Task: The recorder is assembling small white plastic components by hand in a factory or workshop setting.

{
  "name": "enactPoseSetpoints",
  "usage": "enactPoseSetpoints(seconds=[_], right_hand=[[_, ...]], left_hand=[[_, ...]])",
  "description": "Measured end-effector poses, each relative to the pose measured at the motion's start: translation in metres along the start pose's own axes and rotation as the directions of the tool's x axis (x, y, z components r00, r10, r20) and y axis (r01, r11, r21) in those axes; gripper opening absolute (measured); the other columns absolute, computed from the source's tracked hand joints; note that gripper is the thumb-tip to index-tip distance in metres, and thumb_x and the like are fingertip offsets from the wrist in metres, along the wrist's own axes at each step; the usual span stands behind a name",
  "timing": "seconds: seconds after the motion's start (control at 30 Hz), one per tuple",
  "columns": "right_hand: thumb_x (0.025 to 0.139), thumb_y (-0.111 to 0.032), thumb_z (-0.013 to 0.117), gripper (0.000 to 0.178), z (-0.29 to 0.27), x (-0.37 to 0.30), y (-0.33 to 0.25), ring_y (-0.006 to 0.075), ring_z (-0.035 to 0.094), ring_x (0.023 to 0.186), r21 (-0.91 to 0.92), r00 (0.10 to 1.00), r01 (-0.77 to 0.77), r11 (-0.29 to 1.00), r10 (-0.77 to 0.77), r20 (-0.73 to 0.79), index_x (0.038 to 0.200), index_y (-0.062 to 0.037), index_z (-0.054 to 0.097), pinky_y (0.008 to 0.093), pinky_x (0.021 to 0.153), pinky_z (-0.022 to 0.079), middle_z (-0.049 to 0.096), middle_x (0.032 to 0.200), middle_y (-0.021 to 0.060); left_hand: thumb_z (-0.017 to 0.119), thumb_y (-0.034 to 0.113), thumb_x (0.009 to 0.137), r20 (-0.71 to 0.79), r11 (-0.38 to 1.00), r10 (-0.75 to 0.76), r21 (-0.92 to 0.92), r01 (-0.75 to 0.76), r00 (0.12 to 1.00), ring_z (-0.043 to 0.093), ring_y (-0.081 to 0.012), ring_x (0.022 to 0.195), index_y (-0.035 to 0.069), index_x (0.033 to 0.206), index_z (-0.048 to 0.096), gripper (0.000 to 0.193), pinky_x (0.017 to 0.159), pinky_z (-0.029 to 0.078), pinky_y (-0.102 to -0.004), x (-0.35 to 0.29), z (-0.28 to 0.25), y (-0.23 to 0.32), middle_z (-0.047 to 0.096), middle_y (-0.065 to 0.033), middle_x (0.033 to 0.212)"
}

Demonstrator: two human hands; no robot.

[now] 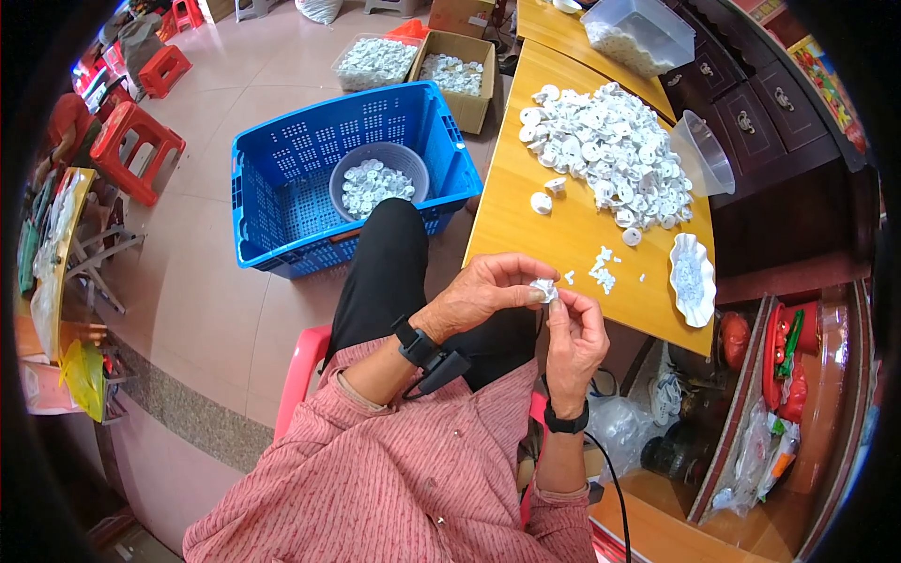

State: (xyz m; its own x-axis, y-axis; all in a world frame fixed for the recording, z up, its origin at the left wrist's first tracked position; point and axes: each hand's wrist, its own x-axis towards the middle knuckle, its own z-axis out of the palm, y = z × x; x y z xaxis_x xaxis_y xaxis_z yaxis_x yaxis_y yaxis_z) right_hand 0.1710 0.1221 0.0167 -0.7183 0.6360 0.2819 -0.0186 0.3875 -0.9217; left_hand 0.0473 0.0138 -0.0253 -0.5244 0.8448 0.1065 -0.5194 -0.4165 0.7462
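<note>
Between the fingertips of both hands is a small white plastic part (543,290), held just off the near edge of the wooden table (502,202). My left hand (486,293) pinches it from the left with thumb and forefinger. From the right, my right hand (574,340) grips it with thumb and fingers, which hide part of it. On the table beyond lies a big heap of round white plastic parts (610,150), with a few loose ones near it. Closer to my hands, tiny white pieces (603,270) are scattered. A scalloped white dish (692,281) holds more small pieces.
A blue crate (282,211) stands left of the table, holding a grey basket (378,154) of white parts. Behind it are a clear tub (375,62) and a cardboard box (479,94). Clear containers (648,33) sit at the table's far side. Red stools (138,150) stand at left.
</note>
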Motion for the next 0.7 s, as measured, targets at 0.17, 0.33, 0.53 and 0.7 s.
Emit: enactPoseSetpoints(seconds=[0.17, 0.33, 0.53, 0.7], right_hand=[[0.093, -0.001, 0.065, 0.008, 0.0009, 0.0002, 0.0013, 0.0096, 0.062, 0.08, 0.021, 1.0, -0.009, 1.0, 0.009, 0.001, 0.1, 0.0033, 0.064, 0.0239, 0.07, 0.052, 0.064, 0.092, 0.0057], [0.093, -0.002, 0.066, 0.008, 0.0004, 0.0005, 0.0006, 0.0094, 0.061, 0.079, -0.007, 1.0, -0.002, 1.0, 0.003, 0.012, 0.099, 0.0027, 0.064, 0.0239, 0.069, 0.051, 0.064, 0.091, 0.0055], [0.093, -0.003, 0.066, 0.008, -0.0007, 0.0001, 0.0033, 0.0095, 0.061, 0.078, -0.046, 1.0, 0.005, 0.999, -0.005, 0.013, 0.099, 0.0021, 0.064, 0.0244, 0.069, 0.051, 0.065, 0.089, 0.0056], [0.093, -0.003, 0.066, 0.008, -0.0006, 0.0005, 0.0053, 0.0098, 0.061, 0.078, -0.041, 1.0, 0.011, 0.999, -0.011, 0.011, 0.099, 0.0019, 0.064, 0.0247, 0.069, 0.051, 0.065, 0.089, 0.0057]], left_hand=[[0.068, 0.005, 0.093, -0.008, 1.0, 0.006, 0.006, -0.006, 1.0, 0.067, -0.0173, 0.105, -0.001, 0.123, 0.065, 0.031, 0.095, 0.055, -0.0317, -0.0004, 0.0014, 0.0016, 0.069, -0.0108, 0.116], [0.068, 0.007, 0.094, -0.005, 1.0, 0.006, -0.003, -0.006, 1.0, 0.067, -0.0172, 0.104, -0.001, 0.123, 0.065, 0.03, 0.094, 0.055, -0.0315, -0.0008, -0.0011, -0.001, 0.069, -0.0104, 0.116], [0.067, 0.01, 0.095, -0.004, 0.999, 0.007, 0.05, -0.007, 1.0, 0.067, -0.0163, 0.102, 0.0, 0.124, 0.065, 0.031, 0.092, 0.056, -0.0303, -0.0021, 0.0012, 0.003, 0.069, -0.0097, 0.116], [0.067, 0.01, 0.095, 0.006, 0.999, 0.011, 0.046, -0.011, 1.0, 0.067, -0.0155, 0.1, 0.0, 0.124, 0.065, 0.031, 0.091, 0.056, -0.0297, -0.0015, 0.0007, 0.0027, 0.069, -0.0096, 0.116]])
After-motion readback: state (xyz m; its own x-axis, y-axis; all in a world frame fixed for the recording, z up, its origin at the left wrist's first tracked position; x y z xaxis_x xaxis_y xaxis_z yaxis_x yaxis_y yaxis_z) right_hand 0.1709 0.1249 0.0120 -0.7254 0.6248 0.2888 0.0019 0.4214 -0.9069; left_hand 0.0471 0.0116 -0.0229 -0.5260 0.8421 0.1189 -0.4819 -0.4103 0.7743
